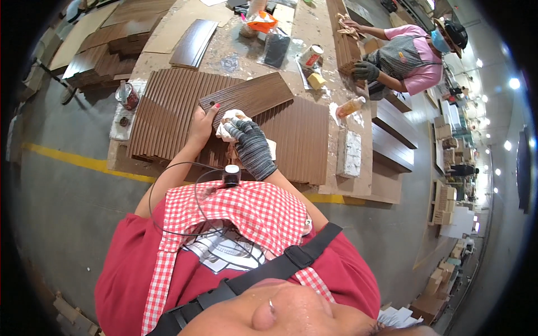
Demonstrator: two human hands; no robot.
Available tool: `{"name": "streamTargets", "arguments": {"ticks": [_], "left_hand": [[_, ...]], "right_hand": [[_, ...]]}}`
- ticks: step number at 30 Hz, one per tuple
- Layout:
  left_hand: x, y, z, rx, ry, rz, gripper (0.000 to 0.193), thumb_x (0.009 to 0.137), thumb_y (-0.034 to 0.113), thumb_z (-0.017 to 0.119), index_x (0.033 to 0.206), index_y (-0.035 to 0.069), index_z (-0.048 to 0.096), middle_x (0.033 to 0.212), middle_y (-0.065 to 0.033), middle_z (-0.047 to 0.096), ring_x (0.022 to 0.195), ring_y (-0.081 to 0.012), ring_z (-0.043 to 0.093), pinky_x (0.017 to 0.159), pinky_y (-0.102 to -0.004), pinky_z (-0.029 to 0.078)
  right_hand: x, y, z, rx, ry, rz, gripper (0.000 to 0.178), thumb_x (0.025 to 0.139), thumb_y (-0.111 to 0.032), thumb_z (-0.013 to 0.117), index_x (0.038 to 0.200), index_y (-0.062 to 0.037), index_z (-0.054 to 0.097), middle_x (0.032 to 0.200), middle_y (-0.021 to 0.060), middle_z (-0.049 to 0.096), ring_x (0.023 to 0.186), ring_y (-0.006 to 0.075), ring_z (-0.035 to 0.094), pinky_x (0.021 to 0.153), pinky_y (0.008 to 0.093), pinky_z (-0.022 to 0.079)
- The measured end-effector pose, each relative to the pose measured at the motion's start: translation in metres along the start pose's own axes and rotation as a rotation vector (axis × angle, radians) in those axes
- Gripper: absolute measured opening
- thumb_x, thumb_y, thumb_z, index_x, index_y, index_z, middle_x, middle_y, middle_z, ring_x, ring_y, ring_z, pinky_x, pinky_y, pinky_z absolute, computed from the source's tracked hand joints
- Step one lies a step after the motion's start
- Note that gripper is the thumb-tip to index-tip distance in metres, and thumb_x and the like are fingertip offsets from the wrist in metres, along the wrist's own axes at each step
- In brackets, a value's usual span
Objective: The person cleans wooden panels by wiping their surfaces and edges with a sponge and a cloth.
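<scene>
My bare left hand [202, 127] grips the left end of a dark brown wooden plank [255, 99], thumb on top. The plank is held at a slant above other boards. In my right hand [255, 151], which wears a grey striped knit glove, is a bunched white cloth [225, 130] with brown stains. The cloth lies against the plank's near edge, close to my left hand. Beneath and to the left spreads a row of overlapping brown planks [171, 106]. More brown boards [302, 143] lie to the right, under my right hand's side.
On the worktable [330, 165] are a jar [128, 96] at left, a paper cup [311, 55], a yellow sponge [316, 80], a bottle [351, 106] and a pale block [349, 154]. Across it, a co-worker [409, 61] handles boards. Plank stacks [92, 67] stand at far left.
</scene>
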State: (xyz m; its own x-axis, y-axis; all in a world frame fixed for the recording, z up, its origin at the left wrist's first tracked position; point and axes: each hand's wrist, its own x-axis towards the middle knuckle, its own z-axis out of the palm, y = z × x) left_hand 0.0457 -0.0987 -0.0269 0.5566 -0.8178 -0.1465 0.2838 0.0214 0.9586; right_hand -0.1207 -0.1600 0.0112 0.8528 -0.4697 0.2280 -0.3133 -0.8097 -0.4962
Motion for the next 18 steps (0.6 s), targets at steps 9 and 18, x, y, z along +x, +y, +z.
{"name": "streamTargets", "arguments": {"ticks": [9,18], "left_hand": [[-0.003,-0.012,0.021,-0.056,0.005,-0.067,0.029,0.094,0.019,0.05,0.112,-0.004,0.05,0.103,-0.0068,0.059,0.091,-0.0126,0.056,0.081,-0.0265,0.044],[-0.005,-0.046,0.042,-0.04,0.101,0.062,0.025,0.092,0.015,0.052,0.109,-0.003,0.048,0.1,-0.0086,0.058,0.09,-0.0131,0.055,0.083,-0.0284,0.043]], "right_hand": [[-0.017,0.117,-0.031,-0.071,0.031,0.142,0.064,0.063,-0.026,0.075,0.121,-0.0079,0.056,0.118,0.0188,0.056,0.113,0.0369,0.049,0.1,0.0412,0.036],[0.033,0.176,-0.075,-0.538,-0.318,0.495,0.059,0.056,-0.033,0.081,0.108,-0.013,0.064,0.115,0.0141,0.057,0.111,0.0291,0.053,0.097,0.0344,0.042]]}}
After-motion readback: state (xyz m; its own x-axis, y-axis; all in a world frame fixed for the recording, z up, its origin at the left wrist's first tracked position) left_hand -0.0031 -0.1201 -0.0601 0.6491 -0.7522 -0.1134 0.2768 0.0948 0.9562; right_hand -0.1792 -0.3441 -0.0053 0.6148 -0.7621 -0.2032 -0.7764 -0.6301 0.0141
